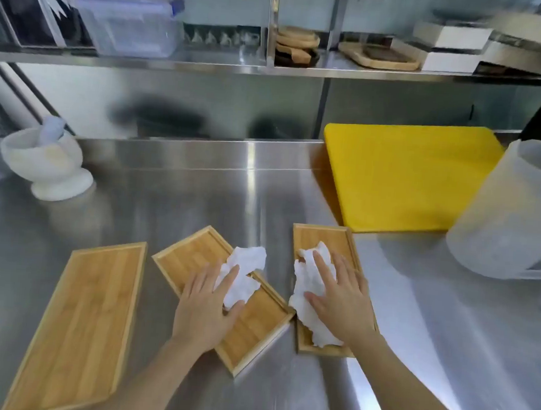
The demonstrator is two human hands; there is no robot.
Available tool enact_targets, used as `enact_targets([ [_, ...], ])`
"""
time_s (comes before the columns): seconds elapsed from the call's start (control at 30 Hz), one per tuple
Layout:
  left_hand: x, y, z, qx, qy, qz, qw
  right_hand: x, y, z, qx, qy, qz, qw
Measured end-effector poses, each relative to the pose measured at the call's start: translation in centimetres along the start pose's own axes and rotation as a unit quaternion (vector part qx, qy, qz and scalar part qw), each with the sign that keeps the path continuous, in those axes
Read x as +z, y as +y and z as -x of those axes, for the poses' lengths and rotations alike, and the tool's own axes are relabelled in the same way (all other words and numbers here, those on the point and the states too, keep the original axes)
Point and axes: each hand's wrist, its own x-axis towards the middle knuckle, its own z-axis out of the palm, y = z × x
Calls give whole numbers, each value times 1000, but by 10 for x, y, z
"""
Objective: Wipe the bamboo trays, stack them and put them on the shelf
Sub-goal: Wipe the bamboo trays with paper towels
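Three bamboo trays lie on the steel counter. The left tray is bare. On the middle tray, turned at an angle, my left hand presses a crumpled white paper towel flat. The right tray lies lengthwise away from me, and my right hand presses a second white paper towel onto it, covering most of its base. The steel shelf runs above the counter's back.
A yellow cutting board lies behind the right tray. A translucent plastic tub stands at the right, a white mortar with pestle at the left. The shelf holds a clear lidded box, wooden boards and white boxes.
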Motion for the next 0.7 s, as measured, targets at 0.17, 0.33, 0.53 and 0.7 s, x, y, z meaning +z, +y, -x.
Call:
enact_targets([
  [0.17,15,-9,11,13,-36,10,999,25,14,13,31,-124,-17,992],
  [0.33,11,-10,11,20,31,75,997,22,11,15,29,-36,-47,998],
  [0.53,-1,2,7,-50,90,205,973,8,15,15,42,61,-85,994],
  [0.7,-11,12,-2,-85,61,277,955,-1,19,11,73,99,-137,983],
])
